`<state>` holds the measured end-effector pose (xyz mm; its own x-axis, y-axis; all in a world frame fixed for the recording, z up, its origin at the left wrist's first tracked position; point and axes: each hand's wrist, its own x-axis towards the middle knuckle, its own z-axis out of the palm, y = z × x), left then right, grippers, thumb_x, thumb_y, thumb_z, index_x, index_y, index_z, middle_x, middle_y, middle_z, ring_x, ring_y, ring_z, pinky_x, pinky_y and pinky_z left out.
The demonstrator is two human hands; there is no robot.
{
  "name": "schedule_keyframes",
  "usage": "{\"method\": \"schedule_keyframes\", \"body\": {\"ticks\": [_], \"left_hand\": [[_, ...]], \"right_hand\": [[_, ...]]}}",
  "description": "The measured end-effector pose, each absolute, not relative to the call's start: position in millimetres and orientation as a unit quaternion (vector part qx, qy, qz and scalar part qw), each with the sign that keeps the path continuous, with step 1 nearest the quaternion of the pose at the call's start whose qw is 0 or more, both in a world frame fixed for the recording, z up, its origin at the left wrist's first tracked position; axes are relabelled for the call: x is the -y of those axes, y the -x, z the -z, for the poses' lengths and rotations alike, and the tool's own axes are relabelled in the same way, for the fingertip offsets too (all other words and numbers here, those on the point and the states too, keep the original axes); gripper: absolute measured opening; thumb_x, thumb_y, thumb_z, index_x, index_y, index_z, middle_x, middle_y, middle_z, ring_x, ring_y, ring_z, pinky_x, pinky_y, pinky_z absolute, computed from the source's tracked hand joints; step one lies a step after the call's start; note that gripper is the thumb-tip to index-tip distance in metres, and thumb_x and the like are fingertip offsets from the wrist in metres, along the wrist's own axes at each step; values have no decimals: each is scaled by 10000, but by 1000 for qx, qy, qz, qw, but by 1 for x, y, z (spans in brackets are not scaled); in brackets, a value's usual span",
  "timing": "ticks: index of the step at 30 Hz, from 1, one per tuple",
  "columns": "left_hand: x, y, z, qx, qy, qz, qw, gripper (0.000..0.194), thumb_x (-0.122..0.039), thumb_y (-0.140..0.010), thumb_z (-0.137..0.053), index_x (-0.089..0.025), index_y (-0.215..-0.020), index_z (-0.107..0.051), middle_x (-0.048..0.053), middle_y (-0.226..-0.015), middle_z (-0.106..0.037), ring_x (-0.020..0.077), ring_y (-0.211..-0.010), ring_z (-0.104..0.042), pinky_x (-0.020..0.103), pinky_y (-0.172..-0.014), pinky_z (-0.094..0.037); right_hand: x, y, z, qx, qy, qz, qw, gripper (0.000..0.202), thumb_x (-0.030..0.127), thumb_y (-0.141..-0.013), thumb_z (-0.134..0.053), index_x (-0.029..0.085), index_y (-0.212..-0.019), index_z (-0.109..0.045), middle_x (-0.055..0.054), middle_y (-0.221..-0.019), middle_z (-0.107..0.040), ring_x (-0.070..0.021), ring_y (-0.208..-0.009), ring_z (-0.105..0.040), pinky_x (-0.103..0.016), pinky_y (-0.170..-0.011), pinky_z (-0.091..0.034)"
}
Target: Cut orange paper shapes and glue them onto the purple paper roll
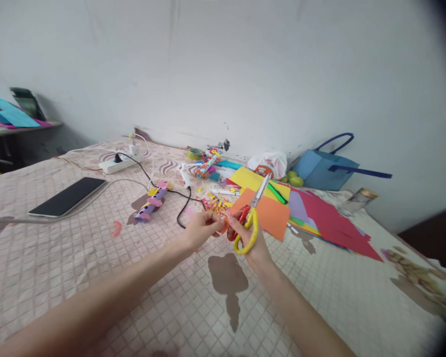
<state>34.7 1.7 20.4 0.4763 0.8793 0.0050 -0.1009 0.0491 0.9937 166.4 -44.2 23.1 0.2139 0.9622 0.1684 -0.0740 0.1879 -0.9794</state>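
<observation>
Hands: two in play, left hand (203, 229) and right hand (259, 250), close together above the patterned tablecloth (171, 302).
Scissors (254, 214): one pair, gripped in the right hand, blades angled up and away over one orange sheet (275, 221).
Left fingertips: pinched together on one orange scrap (225, 227), right there between the hands.
Around them: one lilac tube (152, 203), one glue gun (185, 176), one green cutter (277, 193), one blue bag (315, 169).
Hard to see: the scrap's outline, largely covered by fingers; some right fingers behind the handles; clippings (217, 204) too jumbled to count; both forearms cut off below.
Looks: scrap small, plain orange; scissors silver-bladed, one handle loop yellow, red beside it.
</observation>
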Motion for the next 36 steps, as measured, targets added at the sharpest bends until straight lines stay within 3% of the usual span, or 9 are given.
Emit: {"method": "schedule_keyframes", "body": {"ticks": [8,17,23,36], "left_hand": [[-1,-34,-19,-343,-592,-357,635,290,-394,-671,-658,-129,-642,-544,0,-594,-565,94,-560,-536,233,-570,-473],[-9,-23,-34,-294,-460,-496,675,251,-333,-696,-661,-126,-683,-520,1,-683,-582,105,-674,-585,267,-704,-504],[-13,-21,-36,-264,-430,-554,662,229,-319,-706,-651,-126,-673,-532,8,-702,-577,126,-732,-589,304,-753,-504],[-9,-25,-33,-267,-414,-578,650,210,-332,-718,-637,-137,-687,-566,-10,-687,-561,82,-651,-539,241,-695,-477]], "right_hand": [[49,-169,-20,456,493,-436,599,282,389,-699,-654,205,-768,-452,67,-543,-460,-77,-422,-431,-196,-402,-329],[66,-161,-11,523,533,-436,502,379,552,-826,-413,192,-729,-484,45,-503,-453,-86,-402,-427,-212,-408,-331],[71,-155,-1,557,582,-410,427,363,547,-804,-449,201,-691,-441,65,-498,-392,-76,-366,-379,-204,-363,-305],[72,-149,0,599,617,-329,392,319,480,-825,-427,204,-668,-391,63,-552,-369,-84,-442,-393,-207,-425,-319]]}}
